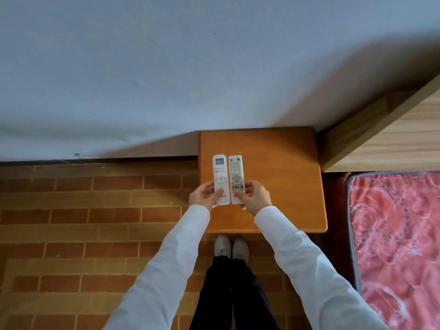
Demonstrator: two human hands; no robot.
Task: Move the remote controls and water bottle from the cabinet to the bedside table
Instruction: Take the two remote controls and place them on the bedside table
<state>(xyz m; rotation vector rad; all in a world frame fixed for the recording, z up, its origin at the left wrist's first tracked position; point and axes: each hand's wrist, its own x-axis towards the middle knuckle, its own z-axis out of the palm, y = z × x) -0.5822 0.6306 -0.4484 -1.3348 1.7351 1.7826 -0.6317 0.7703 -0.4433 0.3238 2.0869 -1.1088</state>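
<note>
Over the desk [273,148] beside the bed [400,234]: both remotes side by side, left hand [202,195] clamped on the air-conditioner remote [220,178], right hand [256,195] on the TV remote [236,178]. Not yet released, seemingly; water bottle not in view, presumably still to fetch.

Soft daylight, wide-angle bending, blurred edges.
</note>
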